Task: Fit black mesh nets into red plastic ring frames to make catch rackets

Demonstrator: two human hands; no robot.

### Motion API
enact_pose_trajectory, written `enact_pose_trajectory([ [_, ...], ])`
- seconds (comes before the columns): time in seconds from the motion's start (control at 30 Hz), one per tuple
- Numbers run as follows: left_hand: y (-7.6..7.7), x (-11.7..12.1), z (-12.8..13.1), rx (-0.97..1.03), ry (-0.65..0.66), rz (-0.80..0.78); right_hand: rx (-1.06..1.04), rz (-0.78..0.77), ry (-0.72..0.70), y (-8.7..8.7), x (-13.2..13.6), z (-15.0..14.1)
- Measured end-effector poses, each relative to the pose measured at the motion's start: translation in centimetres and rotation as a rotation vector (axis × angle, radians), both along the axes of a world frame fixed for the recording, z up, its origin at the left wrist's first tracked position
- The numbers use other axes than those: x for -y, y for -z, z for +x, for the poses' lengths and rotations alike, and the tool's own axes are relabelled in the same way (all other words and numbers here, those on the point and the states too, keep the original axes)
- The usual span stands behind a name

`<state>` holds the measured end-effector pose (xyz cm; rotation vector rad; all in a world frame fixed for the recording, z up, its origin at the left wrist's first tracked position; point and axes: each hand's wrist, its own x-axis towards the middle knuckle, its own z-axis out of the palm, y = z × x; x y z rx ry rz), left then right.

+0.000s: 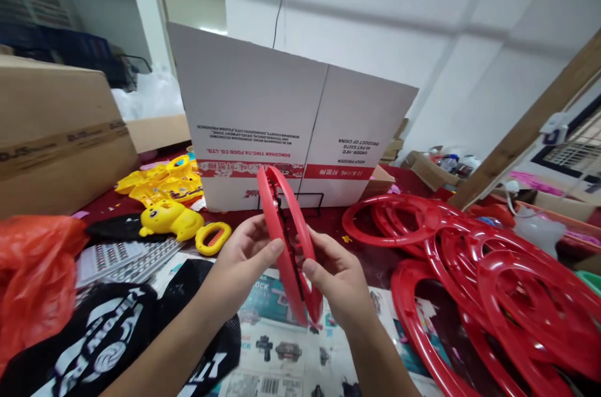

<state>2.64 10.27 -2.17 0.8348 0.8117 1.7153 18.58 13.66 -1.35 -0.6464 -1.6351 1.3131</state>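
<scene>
Between my two hands, red plastic ring parts (272, 215) stand nearly edge-on above the printed sheet, two curved halves facing each other with a gap along the seam. My left hand (250, 251) grips the left half, its thumb on the outer face. On the right half, my right hand (335, 268) closes with thumb in front and fingers behind. Dark bits show inside the gap, too blurred to make out. Beneath them lies a printed cardboard sheet (277, 378) with pictures of toys. To the right is a heap of similar red rings (469, 247).
A white carton panel (263, 96) stands upright behind my hands. At left are yellow toy parts (171, 220), trays of small round pieces (126, 262), a black printed cloth (103, 347), a red plastic bag (35, 278) and a brown carton (56, 134). A wooden post (530, 115) slants at right.
</scene>
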Motion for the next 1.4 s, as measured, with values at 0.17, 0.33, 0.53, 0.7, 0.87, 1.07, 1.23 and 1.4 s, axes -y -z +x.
enact_pose_trajectory([
  [0.17,0.1,-0.1,-1.8,-0.046,0.013,0.007,-0.080,-0.059,-0.059,0.2,-0.1,-0.3],
  [0.33,-0.7,0.6,-2.7,-0.024,-0.053,0.014,-0.072,-0.004,-0.044,0.4,0.5,-1.1],
  [0.53,-0.8,1.5,-2.7,-0.082,-0.037,0.059,-0.125,0.044,-0.004,0.7,1.6,-1.8],
  [0.7,-0.2,2.7,-1.6,-0.232,-0.027,0.045,-0.132,0.160,0.048,0.6,2.3,-1.5],
  [0.87,0.2,4.0,-0.5,-0.452,-0.006,0.093,-0.112,0.213,0.041,0.9,2.3,-1.2],
  [1.07,0.6,4.1,-0.5,-0.576,0.029,0.215,-0.182,0.225,0.004,1.1,2.2,-1.0],
  [1.23,0.9,4.2,-0.3,-0.574,0.022,0.204,-0.201,0.233,-0.012,1.0,2.2,-1.0],
  [1.4,0.8,4.5,-0.2,-0.579,0.097,0.219,-0.201,0.245,-0.026,0.9,2.3,-1.1],
])
